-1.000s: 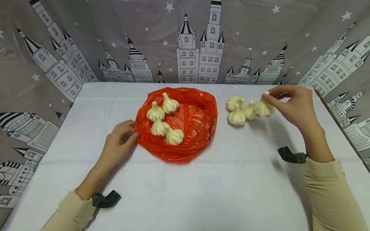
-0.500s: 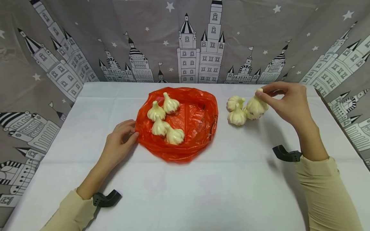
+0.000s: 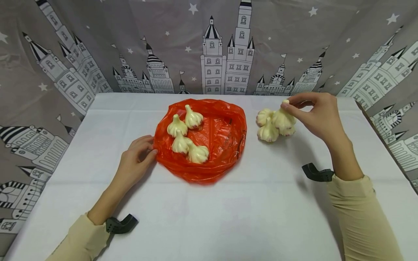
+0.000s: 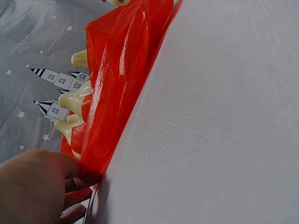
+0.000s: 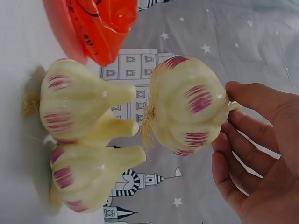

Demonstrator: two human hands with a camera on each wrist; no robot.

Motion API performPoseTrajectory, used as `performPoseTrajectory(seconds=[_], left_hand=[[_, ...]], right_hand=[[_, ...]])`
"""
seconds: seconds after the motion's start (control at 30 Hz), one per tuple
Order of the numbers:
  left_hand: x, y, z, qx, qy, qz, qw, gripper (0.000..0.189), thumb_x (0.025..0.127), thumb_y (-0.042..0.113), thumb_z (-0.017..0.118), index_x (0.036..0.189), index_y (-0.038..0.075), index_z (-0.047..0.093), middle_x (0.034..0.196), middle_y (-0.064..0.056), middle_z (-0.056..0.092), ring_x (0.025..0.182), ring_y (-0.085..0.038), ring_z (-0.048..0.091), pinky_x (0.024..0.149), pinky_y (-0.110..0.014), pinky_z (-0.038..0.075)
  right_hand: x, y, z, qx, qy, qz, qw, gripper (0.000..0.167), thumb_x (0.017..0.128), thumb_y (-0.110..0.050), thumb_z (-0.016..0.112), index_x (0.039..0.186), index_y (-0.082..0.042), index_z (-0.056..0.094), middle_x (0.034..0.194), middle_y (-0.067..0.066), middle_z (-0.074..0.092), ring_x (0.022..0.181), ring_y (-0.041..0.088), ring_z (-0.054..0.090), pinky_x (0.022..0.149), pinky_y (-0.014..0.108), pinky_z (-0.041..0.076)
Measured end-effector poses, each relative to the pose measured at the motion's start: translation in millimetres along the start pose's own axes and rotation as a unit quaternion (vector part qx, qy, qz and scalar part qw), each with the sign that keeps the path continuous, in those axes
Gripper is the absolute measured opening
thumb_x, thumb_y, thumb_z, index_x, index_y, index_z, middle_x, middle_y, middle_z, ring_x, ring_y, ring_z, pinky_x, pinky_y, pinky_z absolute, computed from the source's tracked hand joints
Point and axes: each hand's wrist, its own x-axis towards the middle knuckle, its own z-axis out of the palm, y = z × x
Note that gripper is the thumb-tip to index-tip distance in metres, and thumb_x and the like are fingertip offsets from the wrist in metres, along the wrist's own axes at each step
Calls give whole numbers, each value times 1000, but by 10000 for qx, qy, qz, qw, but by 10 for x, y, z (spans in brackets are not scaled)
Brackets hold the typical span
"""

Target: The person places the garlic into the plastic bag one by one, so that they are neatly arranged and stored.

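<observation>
Hands (image 3: 135, 159) (image 3: 318, 116), red bag (image 3: 223, 139) between

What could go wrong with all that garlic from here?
The right hand's grip pinches one garlic bulb only by its stem, so it might slip. That bulb is close to three loose bulbs, so it could knock them. The red bag looks thin; a tug by the left hand's grip might shift the four bulbs inside.
</observation>
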Motion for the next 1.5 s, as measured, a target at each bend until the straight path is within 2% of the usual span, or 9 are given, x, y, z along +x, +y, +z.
performPoseTrajectory(seconds=[0.23,0.37,0.7,0.9,1.2,1.37,1.5], left_hand=[[-6,-15,-17,3,-6,-4,10000,10,100,12,69,92,7,71,145,-22,63,145,-41,48,118,-70,36],[-8,-23,-32,-3,-14,-39,10000,10,100,12,69,92,7,71,146,-22,62,145,-41,47,117,-71,36],[-9,-14,-27,-33,-36,-80,10000,10,100,12,68,92,6,71,146,-22,62,146,-42,46,118,-71,36],[1,-6,-10,-79,-48,-61,9999,11,101,12,68,92,6,71,146,-21,62,146,-41,47,118,-70,35],[5,-26,0,-60,-39,-64,10000,11,101,13,68,93,7,71,146,-21,63,145,-40,47,118,-70,36],[1,-26,-6,-71,-25,-65,10000,10,101,12,68,93,6,71,145,-21,63,145,-40,47,118,-69,36],[2,-25,-3,-75,-4,-30,10000,9,100,10,68,93,5,71,145,-21,63,144,-40,48,119,-69,36]], right_hand=[[41,-92,127,88,-215,-86,9997,17,89,-25,86,99,-11,84,94,-1,80,81,-6,66,76,17,45],[92,-193,245,250,-309,-160,9991,16,91,-25,85,99,-12,84,96,5,80,82,-1,68,76,20,48],[218,-451,623,534,-720,-475,9948,18,91,-25,84,100,-10,83,96,4,80,86,13,70,76,20,54],[271,-596,823,718,-946,-683,9906,16,91,-21,84,101,-9,82,95,4,79,88,13,71,80,27,59],[350,-797,1106,953,-1285,-680,9848,15,92,-24,83,99,-11,83,93,4,80,87,14,71,84,36,61],[387,-866,1245,1028,-1433,-751,9815,17,93,-26,83,99,-10,82,93,4,80,88,14,71,86,37,61],[408,-920,1322,1046,-1474,-915,9793,17,93,-25,82,99,-9,82,92,4,80,86,13,71,83,34,61]])
